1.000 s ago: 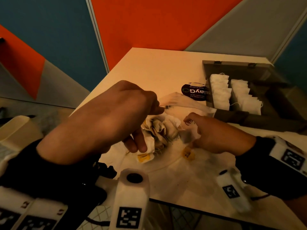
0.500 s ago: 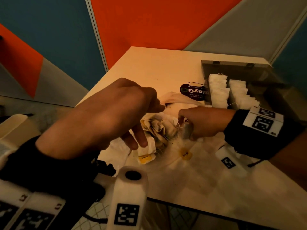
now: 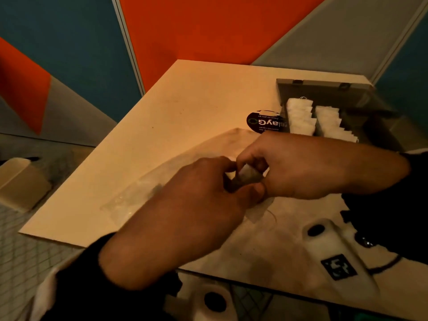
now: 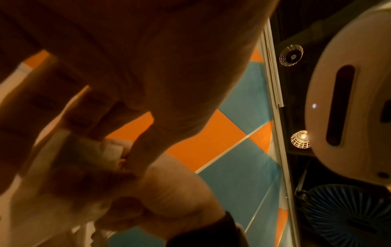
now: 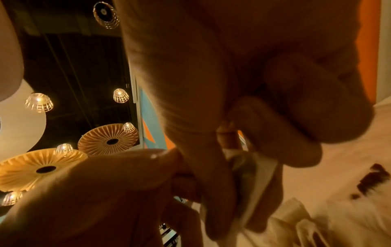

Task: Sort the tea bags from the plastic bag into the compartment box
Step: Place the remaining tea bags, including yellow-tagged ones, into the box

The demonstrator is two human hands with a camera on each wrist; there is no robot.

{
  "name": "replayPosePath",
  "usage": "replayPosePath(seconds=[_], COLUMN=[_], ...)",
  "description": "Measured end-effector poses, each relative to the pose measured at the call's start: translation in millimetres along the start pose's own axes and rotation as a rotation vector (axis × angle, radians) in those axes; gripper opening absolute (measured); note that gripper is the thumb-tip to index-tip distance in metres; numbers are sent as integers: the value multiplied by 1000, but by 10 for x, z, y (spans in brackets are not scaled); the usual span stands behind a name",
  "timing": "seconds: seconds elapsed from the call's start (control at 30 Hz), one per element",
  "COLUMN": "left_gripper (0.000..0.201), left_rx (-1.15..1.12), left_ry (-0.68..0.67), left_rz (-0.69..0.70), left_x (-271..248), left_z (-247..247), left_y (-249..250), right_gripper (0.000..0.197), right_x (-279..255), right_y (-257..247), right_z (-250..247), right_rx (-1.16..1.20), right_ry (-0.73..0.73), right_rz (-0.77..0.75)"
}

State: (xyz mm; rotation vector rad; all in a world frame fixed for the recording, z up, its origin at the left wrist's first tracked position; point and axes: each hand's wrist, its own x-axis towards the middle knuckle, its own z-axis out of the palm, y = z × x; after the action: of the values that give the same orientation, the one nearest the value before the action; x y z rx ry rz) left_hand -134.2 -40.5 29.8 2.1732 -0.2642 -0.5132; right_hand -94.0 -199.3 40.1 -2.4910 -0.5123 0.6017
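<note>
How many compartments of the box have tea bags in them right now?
2. Both sit at the left end of the compartment box: the leftmost row and the row beside it. The compartments further right look dark and partly hidden, so more cannot be ruled out.
</note>
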Motion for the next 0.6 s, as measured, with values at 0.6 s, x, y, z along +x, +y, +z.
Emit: replayPosePath(seconds=[0.6], left_gripper=[18], left_rx=[112], left_ry=[255], left_rz=[47], left_x=[31], left_z=[118], left_y=[-96], right_gripper=[23], right_x=[-365], right_y=[377], right_z=[-78], right_rx=[343], right_ry=[101], right_rz=[171])
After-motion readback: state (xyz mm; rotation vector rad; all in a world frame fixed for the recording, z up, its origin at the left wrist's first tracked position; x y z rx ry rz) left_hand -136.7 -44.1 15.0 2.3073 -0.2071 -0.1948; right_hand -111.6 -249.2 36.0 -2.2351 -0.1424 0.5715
